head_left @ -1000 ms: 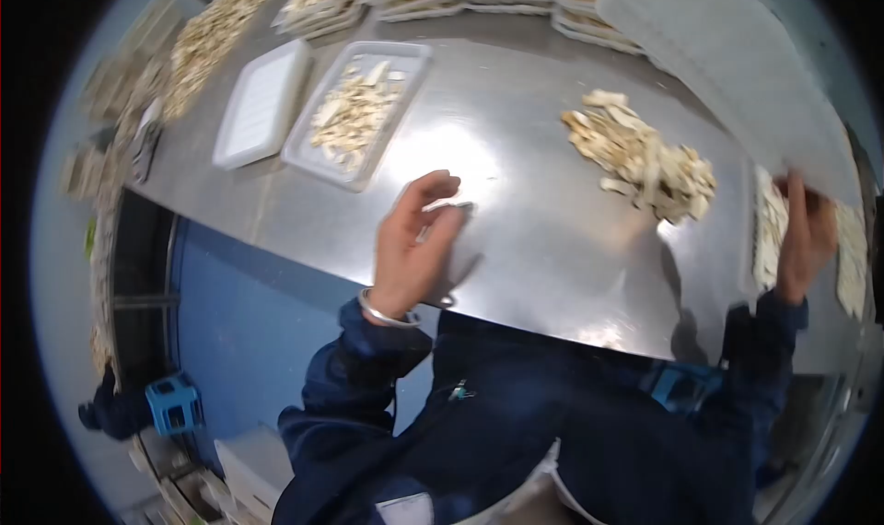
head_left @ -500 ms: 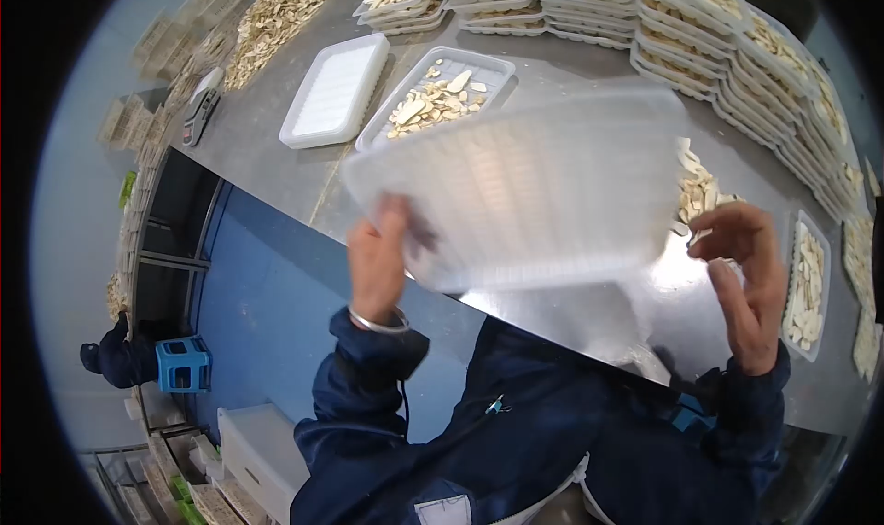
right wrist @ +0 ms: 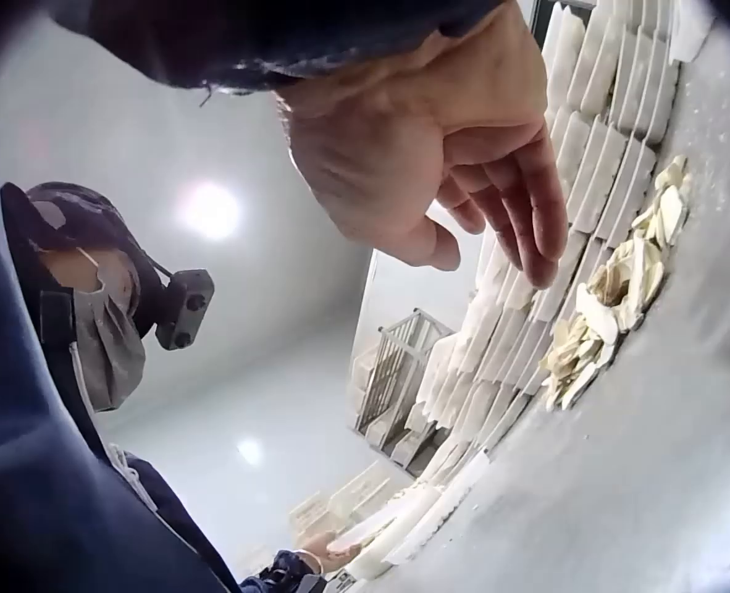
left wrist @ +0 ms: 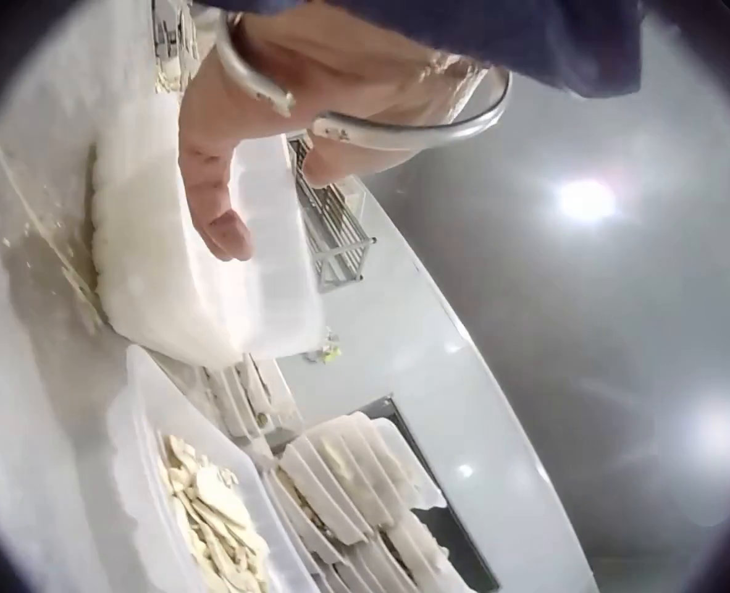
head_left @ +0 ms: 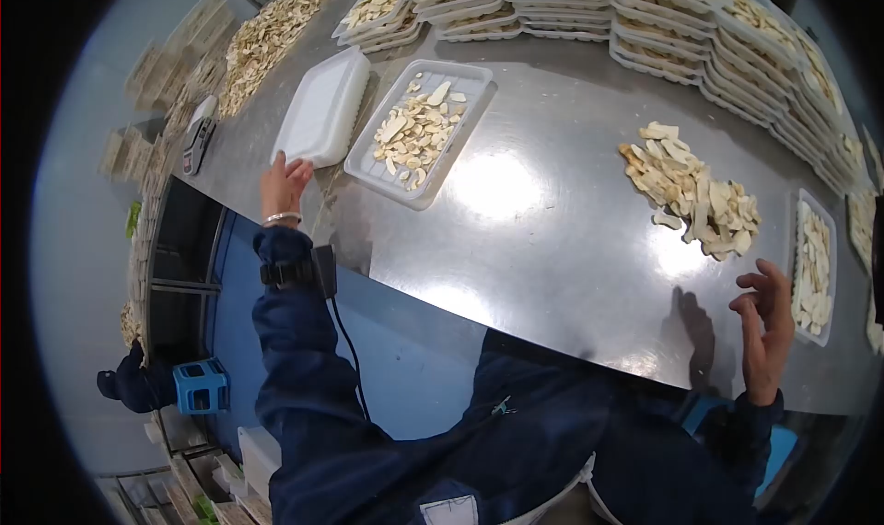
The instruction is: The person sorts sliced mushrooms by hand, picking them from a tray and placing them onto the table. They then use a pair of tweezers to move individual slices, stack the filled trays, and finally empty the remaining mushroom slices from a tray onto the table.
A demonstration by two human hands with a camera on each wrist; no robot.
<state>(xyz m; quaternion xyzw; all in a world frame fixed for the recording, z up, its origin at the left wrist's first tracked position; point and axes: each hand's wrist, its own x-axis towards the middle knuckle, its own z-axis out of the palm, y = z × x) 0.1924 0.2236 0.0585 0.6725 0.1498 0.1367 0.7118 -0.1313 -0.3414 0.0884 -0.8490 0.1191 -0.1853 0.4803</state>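
Observation:
My left hand (head_left: 281, 192) is at the near end of a stack of white plastic trays (head_left: 320, 106). In the left wrist view its thumb (left wrist: 221, 220) lies across the near side of the stack's top tray (left wrist: 279, 253), other fingers on the far side, gripping that tray's end. My right hand (head_left: 766, 327) hovers above the table with fingers loosely bent and nothing in them. Beyond it lies a heap of pale dried slices (head_left: 695, 189), which look like mushroom or root. The right wrist view shows this hand (right wrist: 445, 155) hanging above the table near the heap.
A tray of small slices (head_left: 479, 83) sits right of the stack, and a filled tray (head_left: 815, 267) at the right. Stacked filled trays (head_left: 658, 60) line the back of the metal table (head_left: 433, 258). A scale (head_left: 196, 143) and a large slice pile (head_left: 267, 41) are at the left.
My left hand reaches left, carries a ribbed white tray across the front of the table, and is now at the tray stack. My right hand has come away from the right-hand side, where the tray was.

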